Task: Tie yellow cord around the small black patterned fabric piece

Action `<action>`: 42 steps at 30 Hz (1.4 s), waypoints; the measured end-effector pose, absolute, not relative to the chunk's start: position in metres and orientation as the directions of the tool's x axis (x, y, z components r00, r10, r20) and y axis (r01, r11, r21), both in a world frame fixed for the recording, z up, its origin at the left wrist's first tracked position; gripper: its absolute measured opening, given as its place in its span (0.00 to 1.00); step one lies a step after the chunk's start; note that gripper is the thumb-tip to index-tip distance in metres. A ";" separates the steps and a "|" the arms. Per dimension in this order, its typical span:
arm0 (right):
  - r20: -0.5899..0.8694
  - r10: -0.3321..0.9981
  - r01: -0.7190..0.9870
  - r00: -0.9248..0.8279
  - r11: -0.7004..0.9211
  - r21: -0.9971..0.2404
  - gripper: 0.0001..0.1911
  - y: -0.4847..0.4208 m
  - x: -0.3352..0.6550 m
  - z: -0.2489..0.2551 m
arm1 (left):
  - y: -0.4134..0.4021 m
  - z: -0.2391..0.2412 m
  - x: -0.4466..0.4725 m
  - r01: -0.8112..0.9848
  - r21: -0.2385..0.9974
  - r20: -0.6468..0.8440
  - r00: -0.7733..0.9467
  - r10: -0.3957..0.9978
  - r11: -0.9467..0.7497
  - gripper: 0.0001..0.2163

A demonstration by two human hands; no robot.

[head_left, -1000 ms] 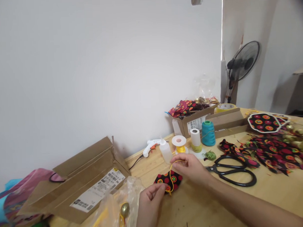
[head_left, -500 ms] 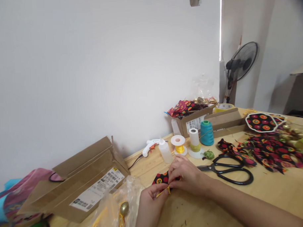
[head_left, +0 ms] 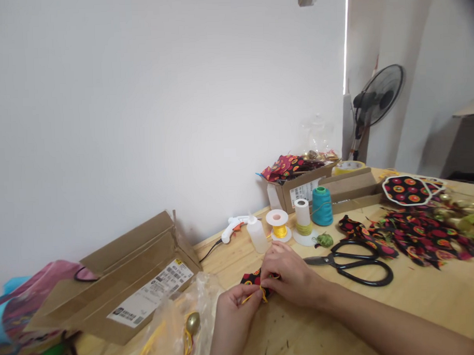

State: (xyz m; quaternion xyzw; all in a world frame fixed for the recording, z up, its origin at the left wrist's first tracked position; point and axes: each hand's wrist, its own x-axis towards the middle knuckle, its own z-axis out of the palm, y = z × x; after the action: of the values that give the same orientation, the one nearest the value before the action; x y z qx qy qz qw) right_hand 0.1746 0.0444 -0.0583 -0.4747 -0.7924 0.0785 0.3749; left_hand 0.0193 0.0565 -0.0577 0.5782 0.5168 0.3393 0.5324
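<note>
My left hand is closed, thumb and forefinger pinching a yellow cord in front of a patterned cloth piece. My right hand meets it fingertip to fingertip, closed on the black cloth piece with red and orange round motifs; its fingers also touch the cord. Much of the cloth lies hidden behind both hands. Just right of my right hand are black-handled scissors, lying on the wooden table.
Behind the hands stand a squeeze bottle, a yellow cord spool, a white spool and a teal thread cone. A cardboard box and plastic bag lie left; patterned cloth pieces spread right.
The view has shifted slightly. Both hands stay together at the yellow cord and cloth, with only small finger movements.
</note>
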 end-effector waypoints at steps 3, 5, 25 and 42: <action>0.521 0.814 0.701 -0.256 0.528 -0.480 0.05 0.043 0.174 -0.055 | 0.057 -0.058 0.020 0.253 0.962 -0.160 0.234 0.959 0.099 0.09; 0.517 0.819 0.701 -0.248 0.520 -0.488 0.05 0.043 0.175 -0.053 | 0.057 -0.058 0.019 0.246 0.964 -0.155 0.222 0.963 0.099 0.09; 0.012 0.897 0.168 -0.442 0.096 -0.981 0.16 0.040 0.169 -0.054 | 0.057 -0.061 0.012 0.137 0.988 -0.113 0.277 0.954 0.077 0.09; 0.360 0.914 0.733 -0.189 0.375 -0.568 0.05 0.035 0.165 -0.056 | 0.058 -0.064 0.013 0.084 0.990 -0.134 0.235 0.963 0.117 0.10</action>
State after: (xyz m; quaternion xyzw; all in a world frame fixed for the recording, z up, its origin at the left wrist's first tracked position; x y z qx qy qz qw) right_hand 0.1648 0.0354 -0.0557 -0.5424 -0.7589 0.1356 0.3339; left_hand 0.0135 0.0579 -0.0635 0.5413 0.4835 0.3855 0.5697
